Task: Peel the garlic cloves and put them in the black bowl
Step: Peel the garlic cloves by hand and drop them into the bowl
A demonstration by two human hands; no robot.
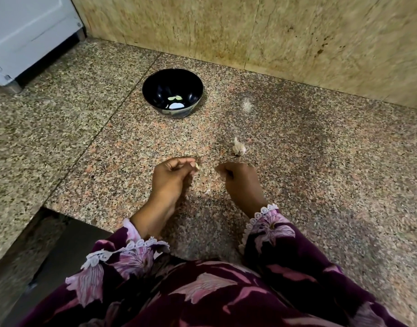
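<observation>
Granite counter (pixel 320 185), white appliance (pixel 25 31)

Sitting upright on speckled granite: black bowl (pixel 172 93), holding two pale peeled cloves (pixel 175 98). Lying nearer, well apart: papery garlic piece (pixel 238 147).

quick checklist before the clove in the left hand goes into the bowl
1. Pale garlic clove held: ok, the left hand pinches it at its fingertips.
2. Clove fully peeled: cannot tell, too small.
3. Round black bowl upright and open: ok, a few peeled cloves lie inside.
4. Path to the bowl: ok, only bare speckled granite counter lies between.
5. Right hand free: cannot tell, its fingers are curled and hide the palm.
6. More to peel: ok, a papery garlic piece lies beyond the right hand.
</observation>
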